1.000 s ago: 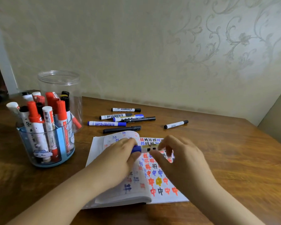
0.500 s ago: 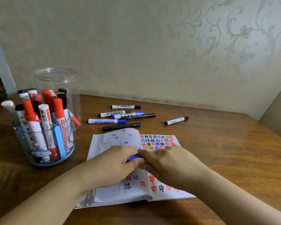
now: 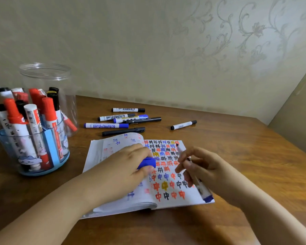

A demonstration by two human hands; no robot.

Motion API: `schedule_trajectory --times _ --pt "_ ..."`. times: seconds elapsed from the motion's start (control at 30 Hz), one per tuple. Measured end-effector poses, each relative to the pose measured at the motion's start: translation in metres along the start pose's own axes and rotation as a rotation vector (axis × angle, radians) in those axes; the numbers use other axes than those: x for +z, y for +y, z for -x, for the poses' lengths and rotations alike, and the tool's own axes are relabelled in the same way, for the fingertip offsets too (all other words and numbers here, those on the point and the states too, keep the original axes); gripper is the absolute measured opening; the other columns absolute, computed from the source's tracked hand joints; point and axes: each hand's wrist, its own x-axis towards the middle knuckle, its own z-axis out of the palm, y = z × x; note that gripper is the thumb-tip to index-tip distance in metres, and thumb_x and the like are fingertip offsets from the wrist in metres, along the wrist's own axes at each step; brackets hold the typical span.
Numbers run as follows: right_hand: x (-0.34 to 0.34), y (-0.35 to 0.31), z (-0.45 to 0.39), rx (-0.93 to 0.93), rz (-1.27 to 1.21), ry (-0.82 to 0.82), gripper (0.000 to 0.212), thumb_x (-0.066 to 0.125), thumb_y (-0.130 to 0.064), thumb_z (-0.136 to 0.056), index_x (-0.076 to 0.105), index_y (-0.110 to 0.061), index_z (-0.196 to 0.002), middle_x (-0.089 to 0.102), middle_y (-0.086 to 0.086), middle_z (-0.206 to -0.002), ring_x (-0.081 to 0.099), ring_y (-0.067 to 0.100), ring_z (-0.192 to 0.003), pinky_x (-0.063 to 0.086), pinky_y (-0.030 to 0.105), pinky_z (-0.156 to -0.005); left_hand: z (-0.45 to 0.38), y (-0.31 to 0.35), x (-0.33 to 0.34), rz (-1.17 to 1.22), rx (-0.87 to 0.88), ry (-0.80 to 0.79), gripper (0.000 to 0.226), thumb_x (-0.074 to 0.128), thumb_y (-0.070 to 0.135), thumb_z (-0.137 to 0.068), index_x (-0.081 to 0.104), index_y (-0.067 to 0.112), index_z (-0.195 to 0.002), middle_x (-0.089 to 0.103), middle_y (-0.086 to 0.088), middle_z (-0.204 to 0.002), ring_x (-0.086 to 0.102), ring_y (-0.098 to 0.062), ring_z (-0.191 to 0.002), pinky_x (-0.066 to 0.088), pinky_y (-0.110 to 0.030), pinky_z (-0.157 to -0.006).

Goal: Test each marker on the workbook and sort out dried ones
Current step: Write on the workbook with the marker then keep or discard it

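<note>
The left hand lies on the left page of the open workbook, seemingly to pin the curling leaf flat, and its grip is clenched round the blue cap, kept there, I judge, so it can go straight back on after the test; the right hand grasps the uncapped marker in a writing grip, fingers curled about the barrel; the marker sits over the right page, its long axis slanting from the dark tip, which points up and away toward the top rows of coloured characters, down to the blue tail end near the page's lower right corner; whether the tip touches the paper cannot be told, as that part is blurred; the page is already crowded with red, blue, black and yellow marks, so a free spot looks scarce; beyond the workbook, on the table, a loose group of capped markers lies roughly side by side, with one black-capped marker well apart to the right, perhaps a sorted pile, though which kind is unclear; a blue-based holder at the left stands full of upright markers, probably still untested, with a clear jar just behind it
</note>
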Motion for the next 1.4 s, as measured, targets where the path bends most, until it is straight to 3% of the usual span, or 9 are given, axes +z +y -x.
schedule_trajectory --times 0.07,0.17,0.23,0.4,0.5,0.67,0.83,1.0,1.4 --pt "0.000 0.010 0.005 0.127 -0.394 0.051 0.029 0.044 -0.011 -0.097 0.072 -0.015 -0.092 0.071 0.012 -0.083 0.063 0.017 -0.065 0.054 0.023 -0.059 -0.005 0.010 0.007 -0.011 0.035 0.004 0.018 0.041 0.041 -0.095 0.048 0.032 -0.109 0.046 0.020 -0.101 0.044 0.002 -0.091 0.033 -0.007 -0.073" --pt "0.000 0.021 0.014 0.166 -0.820 0.031 0.024 0.046 0.001 -0.089 0.064 -0.001 -0.105 0.061 0.020 -0.073 0.054 0.018 -0.055 0.049 0.023 -0.048 -0.013 0.025 0.017 -0.009 0.046 -0.010 0.020 0.043 0.039 -0.096 0.050 0.027 -0.109 0.056 0.012 -0.103 0.050 -0.004 -0.089 0.041 -0.019 -0.076" --pt "0.001 0.029 0.018 0.137 -0.711 0.062 0.016 0.054 -0.013 -0.087 0.057 -0.005 -0.101 0.058 0.013 -0.065 0.050 0.014 -0.050 0.045 0.022 -0.044 -0.018 0.029 0.024 -0.023 0.062 -0.003 0.019 0.042 0.040 -0.096 0.050 0.026 -0.106 0.057 0.009 -0.099 0.052 -0.006 -0.087 0.042 -0.022 -0.074" --pt "0.011 0.040 0.022 0.015 -0.297 0.295 0.044 0.054 -0.062 -0.081 0.052 -0.018 -0.084 0.041 0.003 -0.044 0.030 0.014 -0.038 0.026 0.023 -0.041 -0.015 0.023 0.044 -0.021 0.056 0.128 0.021 0.046 0.041 -0.094 0.048 0.031 -0.112 0.057 0.013 -0.107 0.048 -0.004 -0.090 0.038 -0.018 -0.073" --pt "0.014 0.045 0.021 -0.025 -0.317 0.355 0.026 0.051 -0.042 -0.081 0.052 -0.017 -0.074 0.047 0.004 -0.047 0.037 0.015 -0.043 0.030 0.023 -0.043 -0.011 0.014 0.048 -0.016 0.042 0.148 0.022 0.047 0.044 -0.092 0.047 0.036 -0.113 0.053 0.019 -0.100 0.045 0.000 -0.089 0.037 -0.013 -0.074" --pt "0.014 0.052 0.022 -0.009 -0.142 0.369 0.026 0.058 -0.019 -0.091 0.045 -0.010 -0.070 0.055 -0.001 -0.046 0.045 0.003 -0.039 0.033 0.014 -0.042 -0.008 0.009 0.051 -0.042 0.067 0.171 0.020 0.045 0.049 -0.091 0.048 0.038 -0.108 0.050 0.021 -0.089 0.045 0.000 -0.089 0.040 -0.017 -0.077" --pt "0.016 0.054 0.023 -0.077 -0.024 0.422 0.030 0.064 -0.031 -0.076 0.044 -0.012 -0.064 0.051 -0.010 -0.050 0.045 -0.002 -0.046 0.030 0.012 -0.044 -0.008 0.006 0.049 -0.017 0.053 0.168 0.018 0.045 0.049 -0.091 0.048 0.039 -0.106 0.055 0.019 -0.092 0.049 0.000 -0.084 0.041 -0.015 -0.073" --pt "0.016 0.057 0.023 -0.075 0.026 0.429 0.033 0.065 -0.009 -0.085 0.041 -0.008 -0.062 0.052 -0.013 -0.048 0.045 -0.002 -0.044 0.027 0.010 -0.042 -0.008 0.005 0.049 -0.009 0.055 0.154 0.012 0.046 0.048 -0.091 0.047 0.040 -0.100 0.047 0.021 -0.080 0.045 0.003 -0.073 0.032 -0.009 -0.062" --pt "0.018 0.056 0.023 -0.052 0.040 0.383 0.035 0.063 -0.004 -0.085 0.040 -0.010 -0.060 0.054 -0.013 -0.048 0.047 -0.001 -0.044 0.028 0.009 -0.042 -0.008 0.004 0.051 -0.008 0.067 0.175 0.014 0.046 0.047 -0.090 0.048 0.039 -0.101 0.049 0.020 -0.083 0.048 -0.003 -0.081 0.037 -0.013 -0.070"
